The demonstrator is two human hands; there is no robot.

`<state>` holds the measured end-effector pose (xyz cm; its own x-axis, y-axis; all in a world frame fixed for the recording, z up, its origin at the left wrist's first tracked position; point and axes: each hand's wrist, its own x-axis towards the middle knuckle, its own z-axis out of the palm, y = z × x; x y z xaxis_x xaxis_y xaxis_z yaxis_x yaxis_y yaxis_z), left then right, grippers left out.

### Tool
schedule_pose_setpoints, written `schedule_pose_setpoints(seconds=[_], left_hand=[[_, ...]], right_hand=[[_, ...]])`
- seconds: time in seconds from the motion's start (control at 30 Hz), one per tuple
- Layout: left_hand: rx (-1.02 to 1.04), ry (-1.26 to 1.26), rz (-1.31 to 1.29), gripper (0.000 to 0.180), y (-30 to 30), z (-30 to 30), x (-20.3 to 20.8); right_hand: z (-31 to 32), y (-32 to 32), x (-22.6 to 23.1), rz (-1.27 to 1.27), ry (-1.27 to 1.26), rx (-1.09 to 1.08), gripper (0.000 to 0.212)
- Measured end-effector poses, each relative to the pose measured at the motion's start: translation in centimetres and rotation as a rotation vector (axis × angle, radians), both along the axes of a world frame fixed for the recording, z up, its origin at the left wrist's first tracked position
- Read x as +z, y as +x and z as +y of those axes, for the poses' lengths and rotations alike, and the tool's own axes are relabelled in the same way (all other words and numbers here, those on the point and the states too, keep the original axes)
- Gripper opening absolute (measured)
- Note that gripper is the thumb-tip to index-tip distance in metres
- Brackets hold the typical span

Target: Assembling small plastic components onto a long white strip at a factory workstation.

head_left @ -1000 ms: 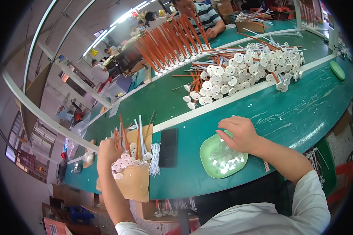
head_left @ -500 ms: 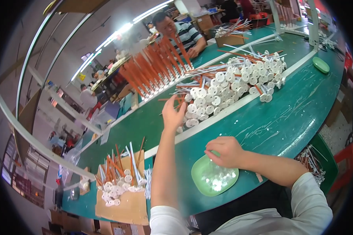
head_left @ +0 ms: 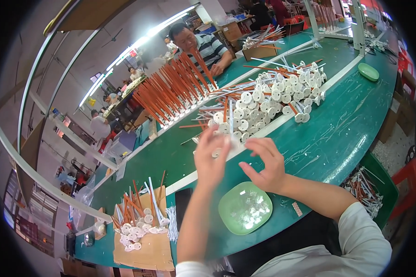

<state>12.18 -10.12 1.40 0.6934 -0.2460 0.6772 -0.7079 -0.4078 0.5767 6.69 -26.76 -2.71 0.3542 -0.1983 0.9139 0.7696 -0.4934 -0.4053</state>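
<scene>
My left hand [head_left: 210, 159] is in front of the pile, smeared by motion. Its fingers are closed on a white disc [head_left: 234, 140] that has an orange and a white strip standing up from it. Close by on the right, my right hand [head_left: 268, 166] has thumb and fingers apart, turned toward that disc; I make out nothing between them. Below it lies a light green dish [head_left: 225, 219] of small, clear shiny pieces [head_left: 252, 210]. Beyond both hands rises the pile of white discs with orange and white strips [head_left: 275, 97].
At left, a cardboard sheet [head_left: 145, 256] bears more disc-and-strip pieces beside a bundle of white ties [head_left: 172, 224]. Rows of upright orange strips [head_left: 171, 92] stand before a co-worker [head_left: 208, 51]. A white rail [head_left: 282, 121] crosses the green table. A bin of strips [head_left: 365, 191] sits at right.
My left hand has come back from the pile with a disc-and-strip piece. My right hand has risen off the green dish toward it, its fingers now spread.
</scene>
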Motion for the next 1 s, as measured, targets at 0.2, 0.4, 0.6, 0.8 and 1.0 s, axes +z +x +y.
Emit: schedule_pose_setpoints(seconds=[0.2,0.4,0.6,0.8,1.0], left_hand=[[-0.072,-0.100,0.180,0.031,-9.3,6.1,-5.1],[-0.112,-0.065,0.231,0.048,-10.0,5.4,-7.6],[0.055,0.067,-0.032,0.044,-10.2,5.1,-8.1],[0.038,0.038,-0.011,0.043,-10.3,5.4,-8.0],[0.077,0.149,-0.065,0.041,-10.5,5.6,-7.2]], right_hand=[[1.9,-1.8,-0.8,0.007,-0.204,0.357,0.029],[2.6,-1.5,-2.6,0.037,-0.254,0.438,0.025],[3.1,-2.1,-2.1,0.077,-0.303,0.383,0.026],[2.8,-1.5,-2.0,0.143,-0.325,0.450,0.022],[2.5,-2.0,-2.2,0.222,-0.332,0.526,0.023]])
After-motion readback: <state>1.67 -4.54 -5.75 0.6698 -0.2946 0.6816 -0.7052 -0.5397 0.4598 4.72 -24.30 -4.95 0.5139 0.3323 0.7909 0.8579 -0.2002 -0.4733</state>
